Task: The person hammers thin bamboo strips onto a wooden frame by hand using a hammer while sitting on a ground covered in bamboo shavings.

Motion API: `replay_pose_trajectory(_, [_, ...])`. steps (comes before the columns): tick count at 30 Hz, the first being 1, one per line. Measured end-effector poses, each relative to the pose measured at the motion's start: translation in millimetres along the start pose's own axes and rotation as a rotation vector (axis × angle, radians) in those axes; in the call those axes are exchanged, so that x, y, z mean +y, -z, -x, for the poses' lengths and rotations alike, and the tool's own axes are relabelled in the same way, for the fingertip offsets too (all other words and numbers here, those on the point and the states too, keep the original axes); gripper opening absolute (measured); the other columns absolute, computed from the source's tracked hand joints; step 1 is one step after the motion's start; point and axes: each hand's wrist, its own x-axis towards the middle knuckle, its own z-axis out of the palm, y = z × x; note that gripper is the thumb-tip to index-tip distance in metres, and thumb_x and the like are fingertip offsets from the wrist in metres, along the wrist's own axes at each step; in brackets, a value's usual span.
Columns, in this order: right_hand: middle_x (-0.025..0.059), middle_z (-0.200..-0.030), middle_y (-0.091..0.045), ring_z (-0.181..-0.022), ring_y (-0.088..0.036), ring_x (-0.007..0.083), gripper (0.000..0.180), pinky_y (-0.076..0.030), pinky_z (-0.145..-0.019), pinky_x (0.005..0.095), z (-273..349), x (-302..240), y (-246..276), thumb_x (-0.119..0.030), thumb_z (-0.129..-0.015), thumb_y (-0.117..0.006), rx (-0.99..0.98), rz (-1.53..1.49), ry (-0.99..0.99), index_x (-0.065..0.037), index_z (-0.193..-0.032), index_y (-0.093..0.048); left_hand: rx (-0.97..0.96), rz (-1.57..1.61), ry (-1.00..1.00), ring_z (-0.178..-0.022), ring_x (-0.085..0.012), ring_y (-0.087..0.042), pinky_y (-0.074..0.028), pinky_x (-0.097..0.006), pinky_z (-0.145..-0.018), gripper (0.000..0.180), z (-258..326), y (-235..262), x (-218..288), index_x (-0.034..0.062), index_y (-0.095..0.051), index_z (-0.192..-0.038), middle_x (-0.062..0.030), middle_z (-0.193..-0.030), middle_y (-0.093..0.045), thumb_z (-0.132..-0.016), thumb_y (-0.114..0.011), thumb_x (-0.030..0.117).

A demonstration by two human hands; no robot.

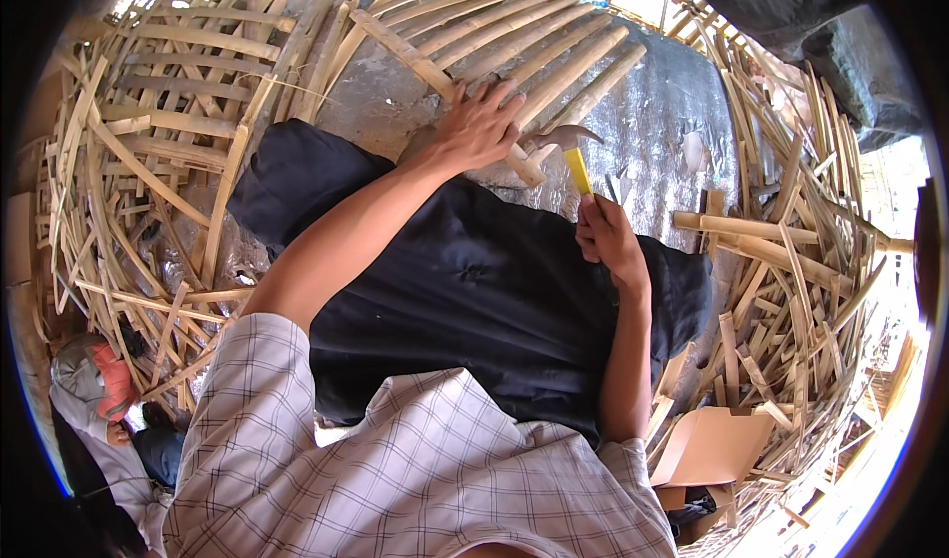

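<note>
A frame of split bamboo slats lies in front of me, its slats fanning away from one bamboo crosspiece. My left hand lies over the near end of that crosspiece, its fingers bent around the bamboo where the slats meet it. Closed around the yellow handle of a claw hammer is my right hand. The hammer's metal head is just beside the near end of the crosspiece; whether they touch I cannot tell. Thin dark pieces show beside my right hand, too small to name.
A shiny grey sheet covers the floor under the frame. Woven bamboo panels lean at the left. Loose bamboo strips pile up at the right, near an open cardboard box. Another person is at the lower left.
</note>
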Motion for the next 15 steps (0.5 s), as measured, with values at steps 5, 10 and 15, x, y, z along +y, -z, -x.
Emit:
replay_pose_trajectory(5, [-0.002,-0.063,-0.037,-0.047,-0.032,0.0058,0.039,-0.025,-0.041,0.0248,3.1,-2.2,-3.8,-0.032,-0.11,-0.047,-0.024,-0.027,-0.053,-0.006,-0.082,-0.046,0.054,0.01,-0.004,-0.123,-0.0346,-0.055,-0.035,-0.061,-0.107,0.051,2.7,-2.9,-2.0,0.0069,-0.058,-0.137,-0.0138,-0.146,-0.049,-0.09,-0.055,0.028])
replay_pose_trajectory(10, [-0.0027,-0.063,-0.035,-0.047,-0.032,0.0058,0.039,-0.025,-0.041,0.0248,3.6,-3.9,-1.3,-0.035,-0.11,-0.047,0.008,-0.109,-0.069,-0.006,-0.083,-0.046,0.101,-0.005,-0.026,-0.123,-0.0352,-0.054,-0.036,-0.059,-0.107,0.049,2.1,-11.5,-3.7,0.007,-0.06,-0.135,-0.0133,-0.145,-0.05,-0.09,-0.055,0.028])
replay_pose_trajectory(15, [-0.0035,-0.064,-0.034,-0.047,-0.031,0.0049,0.039,-0.025,-0.041,0.0244,3.9,-6.3,3.2,-0.036,-0.109,-0.048,-0.029,-0.086,-0.121,-0.007,-0.082,-0.045,0.048,-0.06,-0.029,-0.123,-0.0308,-0.052,-0.038,-0.053,-0.104,0.051,5.3,-4.3,-1.4,0.007,-0.057,-0.138,-0.0116,-0.145,-0.05,-0.09,-0.054,0.024])
